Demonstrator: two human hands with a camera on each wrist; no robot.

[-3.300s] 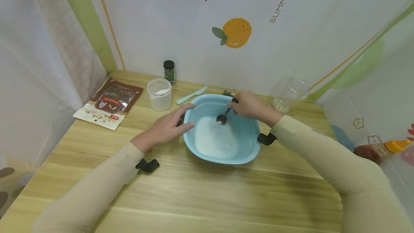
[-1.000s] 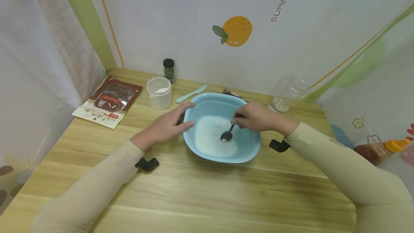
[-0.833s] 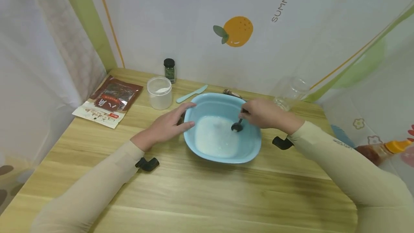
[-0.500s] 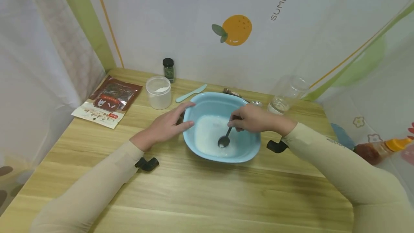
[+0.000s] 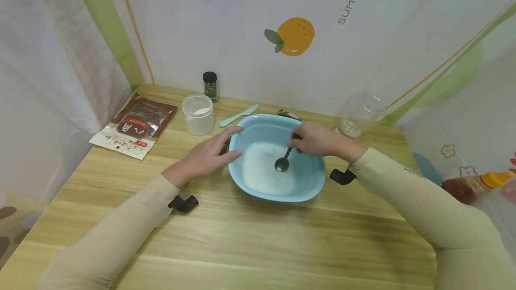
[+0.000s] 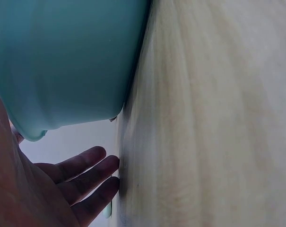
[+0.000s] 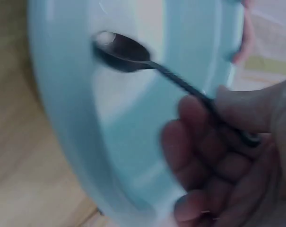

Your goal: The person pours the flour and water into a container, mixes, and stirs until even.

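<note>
A light blue plastic basin (image 5: 278, 197) stands on the table with a cloudy white layer in its bottom. My left hand (image 5: 205, 155) rests at its left rim, thumb and index fingertip laid on the edge. In the left wrist view the other fingers (image 6: 88, 172) stretch out free below the rim, beside the basin's outer wall (image 6: 72, 66). Over the basin my right hand (image 5: 316, 139) pinches a dark spoon (image 5: 281, 164) by its handle. The right wrist view shows the spoon's bowl (image 7: 124, 49) tilted, with a whitish bit in it, and fingers curled under the handle.
Behind the basin lie a pale green knife (image 5: 238, 116) and a small dark-handled item (image 5: 289, 114). A tub of white powder (image 5: 198, 117), a black-capped herb jar (image 5: 210, 87) and a brown packet (image 5: 137, 122) stand left. A clear glass jar (image 5: 360, 115) is right, near an orange-capped bottle (image 5: 471, 188).
The spoon has moved about inside the basin: from the back, forward, right, then front-left, and now slightly back and right. My left hand and the basin have stayed in place.
</note>
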